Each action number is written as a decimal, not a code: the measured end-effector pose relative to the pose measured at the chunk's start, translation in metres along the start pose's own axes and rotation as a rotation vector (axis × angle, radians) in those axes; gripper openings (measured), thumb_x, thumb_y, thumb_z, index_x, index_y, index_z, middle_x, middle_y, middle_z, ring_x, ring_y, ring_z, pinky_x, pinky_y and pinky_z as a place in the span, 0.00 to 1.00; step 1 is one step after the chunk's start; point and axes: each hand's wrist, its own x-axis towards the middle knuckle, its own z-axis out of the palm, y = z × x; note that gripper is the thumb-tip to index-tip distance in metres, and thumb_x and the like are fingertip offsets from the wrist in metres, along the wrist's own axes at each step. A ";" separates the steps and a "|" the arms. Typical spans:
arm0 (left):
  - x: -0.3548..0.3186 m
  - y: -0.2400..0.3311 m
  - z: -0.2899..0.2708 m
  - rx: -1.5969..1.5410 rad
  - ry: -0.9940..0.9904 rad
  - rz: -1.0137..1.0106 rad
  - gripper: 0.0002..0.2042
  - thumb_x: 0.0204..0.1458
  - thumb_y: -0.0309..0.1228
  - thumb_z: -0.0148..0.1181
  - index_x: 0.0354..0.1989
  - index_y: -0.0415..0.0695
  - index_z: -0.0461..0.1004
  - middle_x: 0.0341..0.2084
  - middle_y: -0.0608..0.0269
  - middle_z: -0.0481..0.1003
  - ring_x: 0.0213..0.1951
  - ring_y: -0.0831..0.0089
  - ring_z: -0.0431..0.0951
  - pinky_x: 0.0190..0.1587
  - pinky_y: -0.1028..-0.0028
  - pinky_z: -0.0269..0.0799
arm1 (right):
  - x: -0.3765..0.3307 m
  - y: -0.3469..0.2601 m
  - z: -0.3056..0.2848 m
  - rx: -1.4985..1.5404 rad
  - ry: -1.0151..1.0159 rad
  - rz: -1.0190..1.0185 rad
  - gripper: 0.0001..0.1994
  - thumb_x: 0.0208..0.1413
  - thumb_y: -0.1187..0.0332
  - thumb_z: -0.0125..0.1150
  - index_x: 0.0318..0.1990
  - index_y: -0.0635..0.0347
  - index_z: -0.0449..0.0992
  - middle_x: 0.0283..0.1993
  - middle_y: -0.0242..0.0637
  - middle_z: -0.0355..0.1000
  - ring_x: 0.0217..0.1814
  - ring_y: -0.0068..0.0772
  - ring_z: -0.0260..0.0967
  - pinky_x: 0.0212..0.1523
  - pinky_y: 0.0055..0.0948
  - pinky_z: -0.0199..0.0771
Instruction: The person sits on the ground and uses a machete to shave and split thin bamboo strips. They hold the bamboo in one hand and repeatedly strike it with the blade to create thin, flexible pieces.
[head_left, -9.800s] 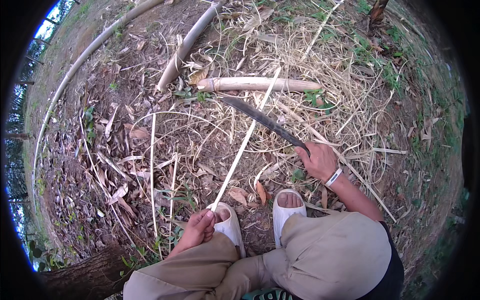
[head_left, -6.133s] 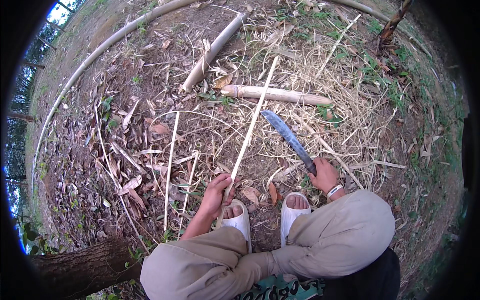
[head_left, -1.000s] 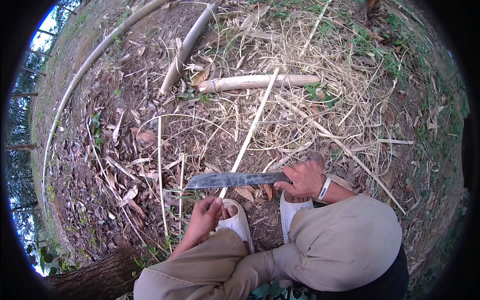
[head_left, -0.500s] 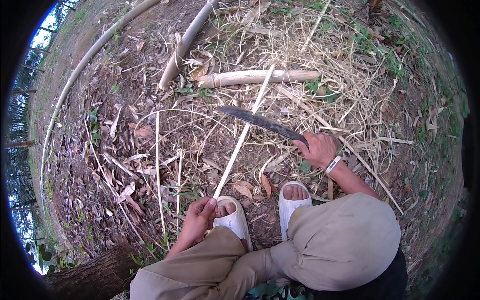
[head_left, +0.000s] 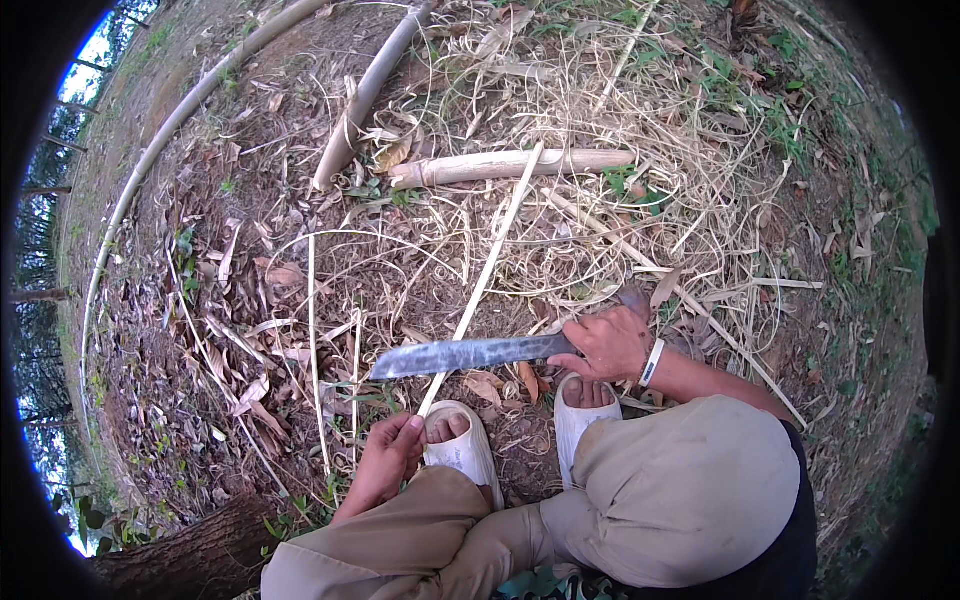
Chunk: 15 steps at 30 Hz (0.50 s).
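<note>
Left hand (head_left: 392, 450) pinching near end of pale strip (head_left: 496, 252), right hand (head_left: 607, 345) clenched round machete (head_left: 468, 354), handle (head_left: 633, 298) partly covered, strip contact unclear, far-left pole (head_left: 150, 155) cut off.

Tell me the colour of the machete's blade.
The blade is blotchy grey with paler patches; the head view shows it.

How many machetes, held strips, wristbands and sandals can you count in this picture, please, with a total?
Machete: 1, in the right hand
Pale strip held: 1, in the left hand
White wristband: 1, on the right wrist
White sandals: 2, one on each foot
Total: 5
</note>
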 end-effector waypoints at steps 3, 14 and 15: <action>-0.010 -0.006 -0.013 0.092 0.015 -0.019 0.13 0.64 0.35 0.48 0.27 0.44 0.67 0.12 0.77 0.55 0.12 0.87 0.49 0.14 0.80 0.42 | 0.004 0.042 0.009 -0.037 0.030 0.252 0.28 0.58 0.41 0.51 0.23 0.59 0.71 0.14 0.45 0.69 0.17 0.49 0.71 0.18 0.42 0.71; -0.021 -0.011 -0.018 0.032 0.026 -0.030 0.14 0.64 0.37 0.50 0.26 0.44 0.67 0.12 0.78 0.55 0.13 0.86 0.49 0.15 0.79 0.42 | 0.002 0.073 -0.003 -0.131 0.019 0.505 0.29 0.62 0.42 0.45 0.29 0.63 0.73 0.20 0.48 0.73 0.22 0.51 0.74 0.24 0.46 0.74; -0.020 -0.007 -0.015 0.031 0.040 -0.023 0.14 0.64 0.37 0.50 0.26 0.44 0.67 0.12 0.78 0.55 0.13 0.86 0.50 0.15 0.79 0.42 | 0.011 0.083 -0.017 -0.088 0.072 0.549 0.28 0.63 0.44 0.45 0.30 0.64 0.73 0.20 0.51 0.73 0.25 0.53 0.75 0.26 0.47 0.75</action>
